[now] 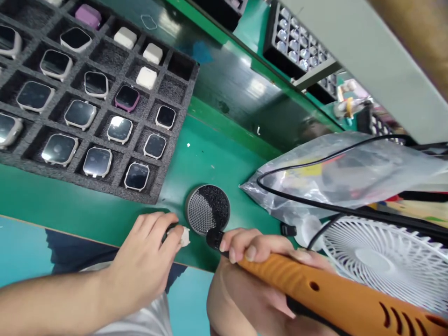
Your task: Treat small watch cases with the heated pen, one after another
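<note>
My left hand (150,252) is closed around a small smartwatch (185,237) at the front edge of the green table. Only a pale bit and a dark edge of it show between thumb and fingers. In my right hand (259,247) is an orange electric screwdriver (315,284), its black nose pointing left toward the watch. The bit's tip cannot be made out. Just beyond both hands stands a round dish (201,212) with a perforated grey surface, part of it covered by tiny black screws.
A dark foam tray (140,108) with smartwatches in its compartments lies at the left. At the right are a clear plastic bag (315,172), a black cable (297,196) and a white fan (381,261). Behind the ledge sits a black tray of round parts (297,42).
</note>
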Demonstrator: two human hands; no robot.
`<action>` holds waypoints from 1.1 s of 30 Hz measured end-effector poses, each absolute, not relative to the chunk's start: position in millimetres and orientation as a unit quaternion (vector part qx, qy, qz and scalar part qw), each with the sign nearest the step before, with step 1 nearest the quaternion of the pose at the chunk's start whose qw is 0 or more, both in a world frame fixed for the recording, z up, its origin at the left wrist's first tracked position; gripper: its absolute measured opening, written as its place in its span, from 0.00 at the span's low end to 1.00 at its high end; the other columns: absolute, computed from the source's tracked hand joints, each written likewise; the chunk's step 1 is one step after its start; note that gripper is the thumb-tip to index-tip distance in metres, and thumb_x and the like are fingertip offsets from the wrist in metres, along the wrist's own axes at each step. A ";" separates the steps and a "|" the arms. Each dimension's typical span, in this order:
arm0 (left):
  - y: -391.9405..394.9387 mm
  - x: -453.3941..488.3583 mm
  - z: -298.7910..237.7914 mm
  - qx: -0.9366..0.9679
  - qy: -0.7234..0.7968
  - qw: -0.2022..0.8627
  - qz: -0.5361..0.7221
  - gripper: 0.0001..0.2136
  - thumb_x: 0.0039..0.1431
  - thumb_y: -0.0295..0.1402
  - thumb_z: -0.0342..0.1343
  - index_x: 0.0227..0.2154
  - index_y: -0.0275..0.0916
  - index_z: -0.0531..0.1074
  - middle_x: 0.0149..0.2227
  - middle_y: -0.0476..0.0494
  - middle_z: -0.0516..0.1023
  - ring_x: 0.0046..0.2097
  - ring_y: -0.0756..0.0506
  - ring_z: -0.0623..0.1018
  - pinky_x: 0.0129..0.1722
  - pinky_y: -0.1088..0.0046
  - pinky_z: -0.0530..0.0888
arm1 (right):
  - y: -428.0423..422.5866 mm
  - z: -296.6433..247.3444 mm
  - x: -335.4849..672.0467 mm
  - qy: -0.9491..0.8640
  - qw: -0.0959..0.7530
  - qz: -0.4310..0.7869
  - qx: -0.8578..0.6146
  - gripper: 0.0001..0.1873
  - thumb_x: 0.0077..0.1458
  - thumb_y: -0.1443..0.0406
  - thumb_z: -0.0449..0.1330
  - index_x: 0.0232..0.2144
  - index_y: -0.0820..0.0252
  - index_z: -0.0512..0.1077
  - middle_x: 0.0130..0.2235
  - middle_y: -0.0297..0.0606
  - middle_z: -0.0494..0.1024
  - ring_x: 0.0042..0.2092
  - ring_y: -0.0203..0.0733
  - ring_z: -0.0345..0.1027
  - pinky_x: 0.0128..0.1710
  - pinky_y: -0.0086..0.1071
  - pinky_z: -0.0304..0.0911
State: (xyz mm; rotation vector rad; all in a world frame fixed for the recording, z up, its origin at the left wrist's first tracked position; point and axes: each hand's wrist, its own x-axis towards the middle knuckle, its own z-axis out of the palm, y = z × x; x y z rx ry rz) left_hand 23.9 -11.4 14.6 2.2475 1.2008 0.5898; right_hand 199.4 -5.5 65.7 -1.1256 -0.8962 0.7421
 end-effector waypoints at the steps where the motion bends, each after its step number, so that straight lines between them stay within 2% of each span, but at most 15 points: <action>1: -11.2 23.4 13.9 0.832 0.435 0.260 0.224 0.13 0.70 0.26 0.52 0.54 0.33 0.70 0.57 0.33 0.71 0.54 0.34 0.70 0.51 0.54 0.66 | -6.6 65.6 199.2 -0.408 0.689 0.330 -0.500 0.25 0.62 0.41 0.53 0.49 0.49 0.68 0.33 0.28 0.70 0.30 0.38 0.66 0.28 0.41 0.66; 4: -10.5 21.4 10.7 0.844 0.409 0.261 0.229 0.12 0.73 0.30 0.52 0.55 0.34 0.71 0.56 0.36 0.73 0.54 0.35 0.71 0.50 0.55 0.65 | -9.2 65.8 199.9 -0.419 0.688 0.327 -0.494 0.24 0.63 0.42 0.51 0.50 0.50 0.67 0.33 0.28 0.71 0.29 0.38 0.67 0.27 0.42 0.65; 12: -10.8 19.8 3.9 0.841 0.398 0.265 0.252 0.12 0.71 0.27 0.53 0.54 0.36 0.73 0.54 0.40 0.76 0.53 0.36 0.72 0.49 0.54 0.65 | -7.4 64.8 202.0 -0.424 0.688 0.308 -0.502 0.24 0.65 0.44 0.48 0.49 0.52 0.67 0.33 0.29 0.70 0.28 0.38 0.68 0.25 0.42 0.65; 15: -11.4 19.4 2.5 0.839 0.396 0.266 0.262 0.13 0.70 0.27 0.55 0.54 0.36 0.74 0.54 0.40 0.76 0.53 0.36 0.72 0.49 0.54 0.65 | -9.4 63.9 207.6 -0.457 0.664 0.318 -0.499 0.23 0.62 0.44 0.53 0.50 0.50 0.68 0.34 0.31 0.69 0.31 0.41 0.69 0.27 0.42 0.66; 18: -11.2 18.9 1.0 0.842 0.388 0.266 0.264 0.14 0.69 0.26 0.54 0.54 0.38 0.75 0.55 0.40 0.77 0.53 0.36 0.72 0.49 0.54 0.65 | -15.2 64.8 219.3 -0.501 0.613 0.342 -0.506 0.26 0.55 0.42 0.62 0.50 0.46 0.69 0.36 0.34 0.69 0.36 0.46 0.70 0.30 0.45 0.68; 22: -9.8 18.7 0.8 0.856 0.367 0.257 0.259 0.16 0.68 0.27 0.52 0.55 0.41 0.76 0.55 0.42 0.77 0.51 0.37 0.72 0.49 0.54 0.64 | -24.5 64.8 233.3 -0.522 0.592 0.345 -0.508 0.26 0.53 0.43 0.65 0.49 0.45 0.70 0.36 0.34 0.68 0.38 0.47 0.69 0.31 0.47 0.69; 25: -8.8 19.5 2.1 0.864 0.360 0.252 0.246 0.14 0.69 0.30 0.53 0.54 0.41 0.76 0.54 0.44 0.78 0.51 0.37 0.72 0.49 0.54 0.64 | -30.0 60.6 234.1 -0.534 0.585 0.342 -0.505 0.25 0.54 0.44 0.64 0.50 0.44 0.70 0.35 0.34 0.68 0.37 0.46 0.68 0.30 0.46 0.69; 28: -8.1 21.1 2.8 0.864 0.368 0.244 0.243 0.12 0.71 0.34 0.55 0.53 0.42 0.77 0.53 0.44 0.78 0.51 0.38 0.72 0.49 0.55 0.64 | -32.8 53.4 224.3 -0.548 0.597 0.342 -0.475 0.22 0.60 0.47 0.60 0.54 0.42 0.67 0.34 0.32 0.67 0.33 0.43 0.66 0.28 0.44 0.68; 31: -7.6 22.3 2.3 0.861 0.368 0.242 0.254 0.13 0.71 0.31 0.52 0.52 0.42 0.77 0.53 0.44 0.78 0.51 0.38 0.72 0.48 0.55 0.64 | -31.7 48.6 212.3 -0.534 0.647 0.342 -0.423 0.19 0.66 0.51 0.53 0.57 0.42 0.63 0.33 0.30 0.67 0.31 0.40 0.65 0.27 0.42 0.68; 33: -7.6 22.3 2.1 0.859 0.367 0.246 0.259 0.13 0.70 0.30 0.52 0.51 0.41 0.77 0.52 0.43 0.78 0.50 0.38 0.73 0.48 0.56 0.64 | -28.2 49.9 210.5 -0.513 0.663 0.341 -0.425 0.16 0.68 0.53 0.49 0.54 0.45 0.64 0.32 0.30 0.66 0.30 0.39 0.66 0.26 0.41 0.68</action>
